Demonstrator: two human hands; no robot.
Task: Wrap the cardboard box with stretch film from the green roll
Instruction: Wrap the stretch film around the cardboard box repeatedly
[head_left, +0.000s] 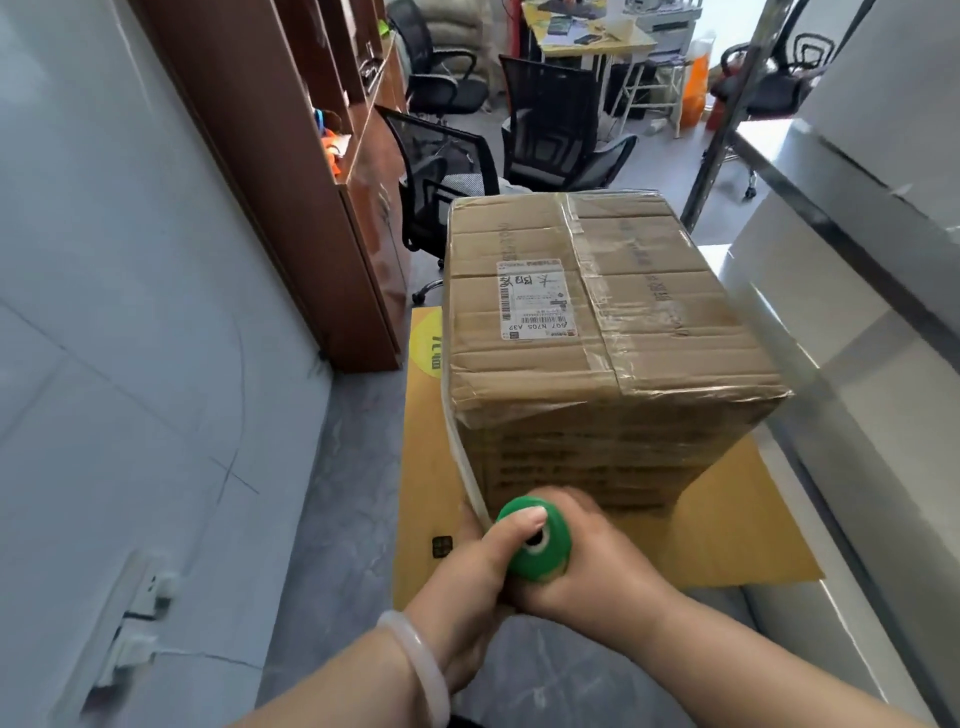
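A taped cardboard box (587, 332) with a white shipping label on top stands on a flat yellow cardboard sheet (426, 467). Clear stretch film (460, 452) runs as a bunched strand from the box's upper left front corner down to the green roll (540, 551), which sits just in front of the box's near lower edge. My left hand (467, 566) grips the roll from the left, thumb over its top end. My right hand (597, 556) wraps around it from the right. Film covers the box's front face.
A brown wooden cabinet (311, 208) stands at the left behind the box. Black office chairs (447, 171) are beyond it. A metal-topped counter (841, 218) runs along the right. A white wall with a socket (140, 597) is at my left.
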